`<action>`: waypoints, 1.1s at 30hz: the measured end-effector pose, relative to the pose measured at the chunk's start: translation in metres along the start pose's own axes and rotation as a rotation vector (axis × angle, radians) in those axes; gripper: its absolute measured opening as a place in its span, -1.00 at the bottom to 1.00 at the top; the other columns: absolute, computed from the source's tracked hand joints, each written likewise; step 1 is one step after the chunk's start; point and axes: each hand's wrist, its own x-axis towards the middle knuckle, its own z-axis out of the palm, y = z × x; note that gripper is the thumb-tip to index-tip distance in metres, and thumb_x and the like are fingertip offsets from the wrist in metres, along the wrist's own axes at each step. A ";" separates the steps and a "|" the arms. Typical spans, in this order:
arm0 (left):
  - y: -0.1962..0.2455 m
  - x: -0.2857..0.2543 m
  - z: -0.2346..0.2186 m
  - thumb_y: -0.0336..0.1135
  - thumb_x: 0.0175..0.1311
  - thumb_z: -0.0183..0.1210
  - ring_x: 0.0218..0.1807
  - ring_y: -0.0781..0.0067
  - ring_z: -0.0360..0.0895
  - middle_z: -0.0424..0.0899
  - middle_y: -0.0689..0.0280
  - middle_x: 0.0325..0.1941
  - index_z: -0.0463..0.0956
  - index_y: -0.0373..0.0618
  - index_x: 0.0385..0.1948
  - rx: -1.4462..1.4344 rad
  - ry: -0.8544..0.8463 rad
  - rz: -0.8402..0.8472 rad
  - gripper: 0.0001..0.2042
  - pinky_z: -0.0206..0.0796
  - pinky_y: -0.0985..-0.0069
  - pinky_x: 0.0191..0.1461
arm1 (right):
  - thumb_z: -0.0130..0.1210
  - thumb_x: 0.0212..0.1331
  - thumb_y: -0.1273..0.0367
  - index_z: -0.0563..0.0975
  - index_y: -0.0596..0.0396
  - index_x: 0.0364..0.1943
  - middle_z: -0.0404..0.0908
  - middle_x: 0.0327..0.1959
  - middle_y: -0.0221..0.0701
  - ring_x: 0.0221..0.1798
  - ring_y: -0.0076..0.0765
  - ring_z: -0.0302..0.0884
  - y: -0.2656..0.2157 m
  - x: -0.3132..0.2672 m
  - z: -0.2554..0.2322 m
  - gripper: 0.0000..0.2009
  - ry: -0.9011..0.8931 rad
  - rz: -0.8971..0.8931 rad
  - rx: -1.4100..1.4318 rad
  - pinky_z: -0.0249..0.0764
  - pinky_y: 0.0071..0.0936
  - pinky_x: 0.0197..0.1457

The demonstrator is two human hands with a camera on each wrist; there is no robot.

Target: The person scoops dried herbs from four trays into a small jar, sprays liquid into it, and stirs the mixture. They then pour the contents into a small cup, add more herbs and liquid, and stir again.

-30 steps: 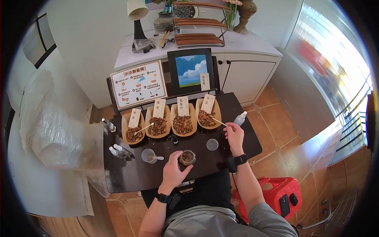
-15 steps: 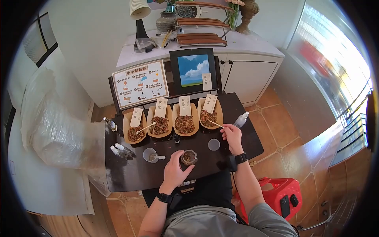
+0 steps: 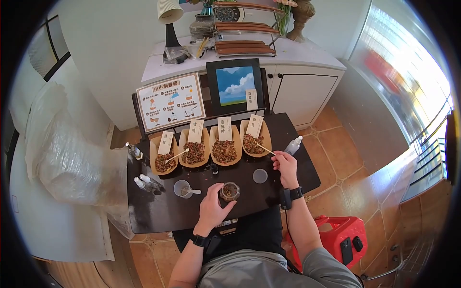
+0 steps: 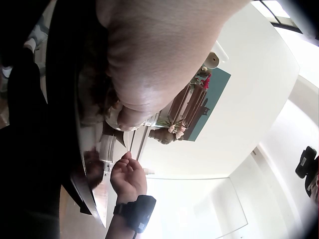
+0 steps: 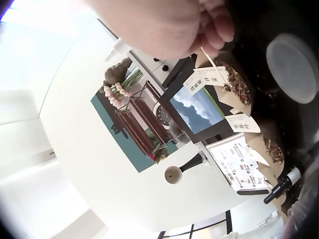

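On the dark table, the left hand (image 3: 212,210) grips a small glass jar (image 3: 230,191) holding brown bits, thumb and fingers around its sides. The right hand (image 3: 286,169) pinches the end of a thin pale stick (image 3: 265,150); its other end rests in the dried mix of the rightmost paper tray (image 3: 261,126). In the right wrist view the stick (image 5: 214,64) runs from the fingertips to that mix. Three more trays of dried bits, each with a labelled card, stand to its left. A second spoon (image 3: 176,156) lies in the leftmost tray.
A round translucent lid (image 3: 260,176) lies near the right hand, with a spray bottle (image 3: 293,145) beyond. A plastic cup (image 3: 182,188) with a spoon stands left of the jar. Small bottles (image 3: 144,180) are at the left; an instruction board (image 3: 170,102) stands behind the trays.
The right hand has shifted slightly right and turned at the wrist, and the stick's angle has changed over the rightmost tray. The left hand keeps its hold on the jar.
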 end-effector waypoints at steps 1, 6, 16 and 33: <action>0.000 0.000 0.000 -0.28 0.04 0.60 -0.48 0.45 0.51 0.57 0.20 0.25 0.40 -0.12 0.28 0.002 -0.003 -0.004 -0.26 0.46 0.48 -0.36 | 0.10 0.42 0.48 0.68 0.26 0.01 0.73 -0.33 -0.37 -0.44 -0.58 0.58 -0.001 -0.002 -0.001 -0.79 -0.001 0.001 0.000 0.52 -0.61 -0.38; -0.003 0.000 0.001 -0.27 0.05 0.60 -0.47 0.44 0.52 0.57 0.20 0.26 0.40 -0.12 0.29 0.011 0.011 0.020 -0.26 0.46 0.49 -0.35 | 0.12 0.43 0.47 0.66 0.26 0.03 0.73 -0.30 -0.36 -0.41 -0.60 0.58 -0.019 -0.025 -0.006 -0.79 -0.065 -0.024 0.018 0.52 -0.63 -0.36; 0.003 0.000 -0.002 -0.23 0.10 0.55 0.18 -0.05 0.64 0.56 0.09 0.30 0.39 -0.17 0.28 -0.011 -0.062 -0.076 -0.29 0.55 0.20 0.19 | 0.12 0.46 0.49 0.67 0.27 0.01 0.74 -0.29 -0.38 -0.39 -0.63 0.57 -0.028 -0.108 -0.012 -0.81 -0.285 0.075 0.031 0.51 -0.65 -0.32; -0.002 0.000 0.002 -0.30 0.04 0.59 -0.47 0.46 0.50 0.56 0.19 0.28 0.39 -0.15 0.29 0.007 0.023 0.043 -0.27 0.46 0.50 -0.34 | 0.18 0.38 0.53 0.71 0.18 -0.07 0.77 -0.27 -0.31 -0.30 -0.43 0.72 -0.035 -0.132 0.007 -0.85 -0.364 -0.706 -0.606 0.59 -0.51 -0.23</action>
